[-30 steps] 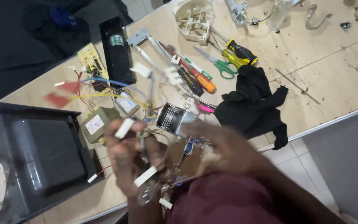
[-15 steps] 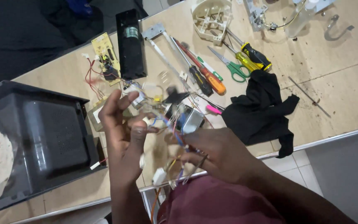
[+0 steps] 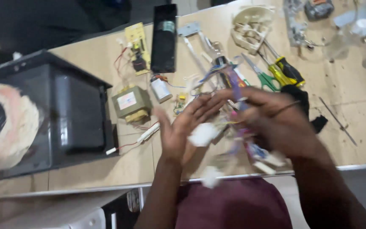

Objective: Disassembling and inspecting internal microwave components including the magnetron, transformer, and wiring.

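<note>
Both my hands are raised over the wooden workbench (image 3: 361,123), blurred by motion, with a tangled bundle of coloured wires and white connectors (image 3: 229,127) between them. My left hand (image 3: 183,129) has its fingers spread and a white connector against the palm. My right hand (image 3: 276,123) is curled around the wire bundle, purple and blue strands running over its fingers. Small white plugs hang below the hands near the bench edge.
A dark opened appliance casing (image 3: 43,114) sits at left. On the bench lie a transformer (image 3: 130,104), a small capacitor (image 3: 161,89), a yellow circuit board (image 3: 136,46), a long black part (image 3: 164,38), green scissors (image 3: 263,76), a yellow-handled screwdriver (image 3: 286,70) and a black cloth (image 3: 301,97).
The view has shifted right and up over the bench. My hands have drawn closer together with the wire bundle lifted; the left hand's fingers have opened out.
</note>
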